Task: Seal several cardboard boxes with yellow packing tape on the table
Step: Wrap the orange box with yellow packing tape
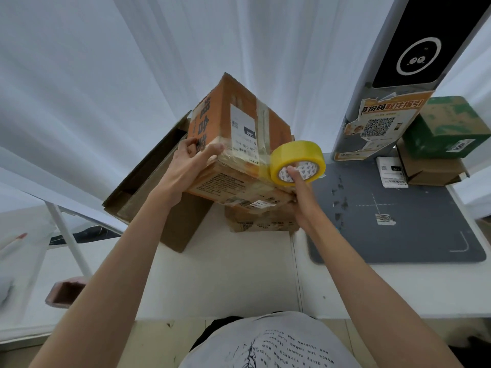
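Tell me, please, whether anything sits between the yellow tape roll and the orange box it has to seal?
Nothing visible does. The yellow tape roll, held by the right hand, already meets the orange box at its near edge, while the left hand grips the box's left side.

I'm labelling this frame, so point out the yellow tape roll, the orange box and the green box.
yellow tape roll (299, 151), head view, outer yellow band.
orange box (225, 102), head view, orange top face.
green box (435, 139), head view, dark green side.

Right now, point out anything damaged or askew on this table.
The orange box sits tilted atop a crumpled box. The grey mat is scuffed, with a torn label scrap stuck on it.
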Demonstrator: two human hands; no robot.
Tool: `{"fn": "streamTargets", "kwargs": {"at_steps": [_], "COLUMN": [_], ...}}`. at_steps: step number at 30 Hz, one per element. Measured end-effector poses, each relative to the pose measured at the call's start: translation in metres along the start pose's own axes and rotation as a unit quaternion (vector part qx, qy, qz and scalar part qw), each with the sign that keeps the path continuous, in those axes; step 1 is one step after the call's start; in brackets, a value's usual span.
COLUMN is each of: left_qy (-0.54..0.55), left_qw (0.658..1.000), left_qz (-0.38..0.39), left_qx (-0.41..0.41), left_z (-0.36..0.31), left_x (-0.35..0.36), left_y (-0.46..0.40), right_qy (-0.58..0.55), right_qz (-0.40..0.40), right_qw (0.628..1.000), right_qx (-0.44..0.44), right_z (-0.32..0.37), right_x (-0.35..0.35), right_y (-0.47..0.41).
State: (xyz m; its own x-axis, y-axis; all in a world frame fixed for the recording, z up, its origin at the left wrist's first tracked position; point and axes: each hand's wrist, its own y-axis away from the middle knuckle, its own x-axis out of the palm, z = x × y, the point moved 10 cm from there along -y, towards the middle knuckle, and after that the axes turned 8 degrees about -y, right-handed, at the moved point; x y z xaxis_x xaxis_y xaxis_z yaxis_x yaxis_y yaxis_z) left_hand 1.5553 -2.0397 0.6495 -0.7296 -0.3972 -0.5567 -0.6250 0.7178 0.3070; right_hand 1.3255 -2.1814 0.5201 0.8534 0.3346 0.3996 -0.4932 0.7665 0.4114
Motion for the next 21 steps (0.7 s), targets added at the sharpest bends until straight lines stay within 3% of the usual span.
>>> {"fn": "streamTargets", "kwargs": {"at_steps": [8,15,21], "left_qy": [0.081,0.110,0.138], "left_qw": [0.994,0.989,0.987], "left_qz": [0.073,0.100,0.051], "left_qx": [0.023,-0.012,-0.062], "left_z": [0.019,0.037,0.075], "left_x": [0.052,0.086,0.115], "left_y": [0.011,-0.007,-0.006], "right_qy": [0.173,0.328,0.453], "right_qz": [-0.095,-0.121,-0.101], "right_qw": [0.975,0.931,0.878], "right_qx": [-0.099,-0.105,-0.114], "right_z": [0.057,0.065,0.056], "right_x": [-0.020,-0.030,-0.022], "right_y": [0.009,0.023,0.027]}}
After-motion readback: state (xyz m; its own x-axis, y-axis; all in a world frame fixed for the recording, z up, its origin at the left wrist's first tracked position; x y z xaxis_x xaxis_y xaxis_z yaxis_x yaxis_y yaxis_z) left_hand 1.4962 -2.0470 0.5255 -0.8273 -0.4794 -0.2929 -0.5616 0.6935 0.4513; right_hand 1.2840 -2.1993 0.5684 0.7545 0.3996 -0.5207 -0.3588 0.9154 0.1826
